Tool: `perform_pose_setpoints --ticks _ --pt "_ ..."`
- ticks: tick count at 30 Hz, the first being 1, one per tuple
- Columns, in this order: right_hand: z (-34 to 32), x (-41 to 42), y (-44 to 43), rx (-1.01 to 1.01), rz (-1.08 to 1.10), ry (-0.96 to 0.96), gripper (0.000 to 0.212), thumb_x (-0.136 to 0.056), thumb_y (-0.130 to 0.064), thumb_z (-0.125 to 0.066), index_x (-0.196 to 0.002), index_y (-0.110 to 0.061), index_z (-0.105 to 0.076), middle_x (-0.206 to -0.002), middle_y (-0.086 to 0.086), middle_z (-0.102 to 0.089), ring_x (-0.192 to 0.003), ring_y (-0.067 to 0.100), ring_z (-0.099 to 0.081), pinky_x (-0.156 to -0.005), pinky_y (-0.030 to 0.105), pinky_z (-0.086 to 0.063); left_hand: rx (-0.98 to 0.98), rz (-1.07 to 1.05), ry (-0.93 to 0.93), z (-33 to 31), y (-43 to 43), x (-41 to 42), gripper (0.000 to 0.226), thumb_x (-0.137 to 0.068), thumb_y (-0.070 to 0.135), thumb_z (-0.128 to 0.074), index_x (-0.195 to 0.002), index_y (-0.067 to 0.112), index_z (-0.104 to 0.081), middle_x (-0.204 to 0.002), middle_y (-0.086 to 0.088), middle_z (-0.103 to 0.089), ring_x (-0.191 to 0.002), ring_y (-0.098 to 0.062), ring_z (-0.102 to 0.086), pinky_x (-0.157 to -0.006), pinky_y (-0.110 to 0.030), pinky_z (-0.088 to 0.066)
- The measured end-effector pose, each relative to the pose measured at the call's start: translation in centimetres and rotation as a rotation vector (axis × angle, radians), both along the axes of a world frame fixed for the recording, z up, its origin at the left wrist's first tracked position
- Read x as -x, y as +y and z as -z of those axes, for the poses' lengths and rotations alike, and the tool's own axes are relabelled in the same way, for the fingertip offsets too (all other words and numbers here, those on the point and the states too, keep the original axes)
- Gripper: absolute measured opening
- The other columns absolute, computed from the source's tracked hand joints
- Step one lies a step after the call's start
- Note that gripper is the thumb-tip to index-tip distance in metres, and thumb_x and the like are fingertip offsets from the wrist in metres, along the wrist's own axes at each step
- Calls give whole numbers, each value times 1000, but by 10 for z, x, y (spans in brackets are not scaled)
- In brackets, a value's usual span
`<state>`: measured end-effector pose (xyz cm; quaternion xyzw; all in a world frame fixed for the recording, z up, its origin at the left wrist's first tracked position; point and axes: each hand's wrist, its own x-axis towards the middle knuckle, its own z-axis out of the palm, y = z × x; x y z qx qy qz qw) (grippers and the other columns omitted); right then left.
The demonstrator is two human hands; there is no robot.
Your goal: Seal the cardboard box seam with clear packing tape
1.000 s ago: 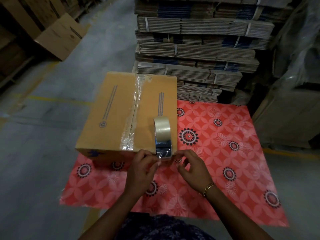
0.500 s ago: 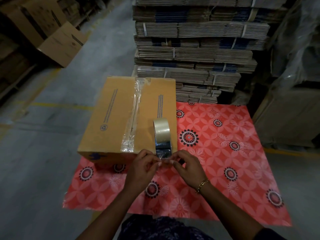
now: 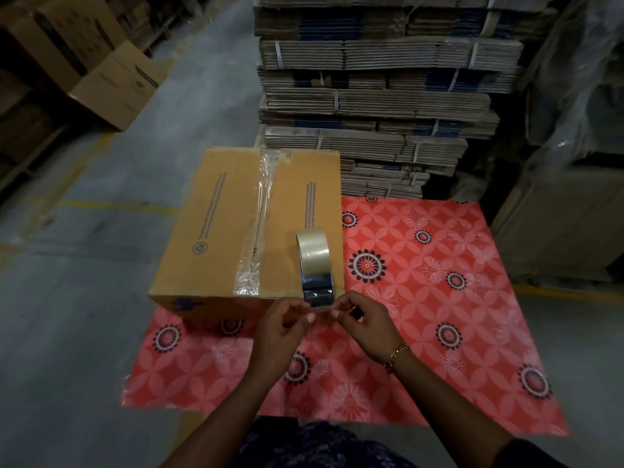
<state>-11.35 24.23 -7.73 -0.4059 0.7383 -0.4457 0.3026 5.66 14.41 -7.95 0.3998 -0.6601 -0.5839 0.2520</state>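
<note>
On top of the cardboard box [image 3: 233,228], down its middle seam [image 3: 261,224], a strip of clear packing tape [image 3: 256,244] already runs from the far edge to the near edge, wrinkled in places and bunched a little at the near end. By that showing the main seal looks laid, though whether it is pressed flat or carried over the near face cannot be told.

Right of that seam, near the box's front right corner, the tape roll [image 3: 313,255] stands on edge on the lid. Its loose end hangs just over the box's front edge, where both hands work at it. The left hand [image 3: 287,320] has its grip closed, thumb against fingertips, on the free end of the tape; the right hand [image 3: 363,320] pinches the same end from the other side, fingers together. I judge the person is freeing or tearing off the end, either to finish this strip or to start a second one.

As for contents, the box is shut, so nothing inside shows. It sits on the left part of a red patterned sheet [image 3: 439,298] spread on the floor. Behind the box stand bundled stacks of flattened cartons [image 3: 371,103].
</note>
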Motion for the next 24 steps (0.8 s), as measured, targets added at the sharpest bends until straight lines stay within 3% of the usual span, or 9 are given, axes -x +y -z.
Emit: perform_pose_setpoints --ticks 3,6,10,14,20,22,24 --pt "2 1 -2 -10 11 -71 4 -87 -17 -71 -86 -21 -71 -80 -1 -72 -70 9 -63 -69 34 -53 -74 -36 8 -3 1 3 10 -92 15 -72 -87 25 -70 -89 -9 -75 -79 -28 -72 -56 -36 -55" --pt "1 2 -4 -25 25 -154 2 -87 -17 -71 -85 -18 -70 -79 0 -71 -70 12 -63 -70 40 -55 -162 -86 7 -6 0 7 3 -92 12 -71 -89 11 -71 -78 -6 -76 -70 -20 -72 -54 -33 -56" --pt "-5 3 -10 -47 64 -263 9 -86 -2 -69 -81 -8 -70 -74 5 -67 -66 20 -60 -64 37 -51 -272 -134 21 -15 2 13 8 -90 7 -71 -90 -1 -69 -71 -3 -74 -63 -12 -70 -50 -27 -56" --pt "-10 2 -16 -86 99 -317 19 -84 5 -66 -73 -11 -70 -69 7 -66 -62 22 -58 -61 34 -49 -400 -202 38 -19 2 18 7 -86 10 -75 -84 6 -71 -70 -6 -74 -65 -14 -71 -50 -27 -54" --pt "-19 8 -22 -181 56 -209 22 -83 -2 -66 -69 -19 -71 -78 19 -73 -63 21 -62 -63 36 -53 -442 -240 39 -20 3 21 12 -85 14 -78 -78 11 -69 -70 -5 -75 -65 -17 -72 -50 -27 -53" --pt "-23 7 -23 -187 64 -199 17 -83 -4 -67 -76 -19 -70 -78 16 -73 -63 20 -63 -61 34 -53 -466 -254 35 -21 4 22 12 -86 11 -76 -78 10 -68 -67 -3 -74 -64 -15 -71 -51 -26 -53" --pt "-31 2 -20 -147 147 -294 11 -82 -5 -66 -91 -12 -65 -75 12 -68 -60 19 -60 -51 24 -48 -484 -269 32 -21 4 23 13 -86 9 -75 -77 11 -67 -66 -3 -73 -63 -14 -71 -49 -24 -52"
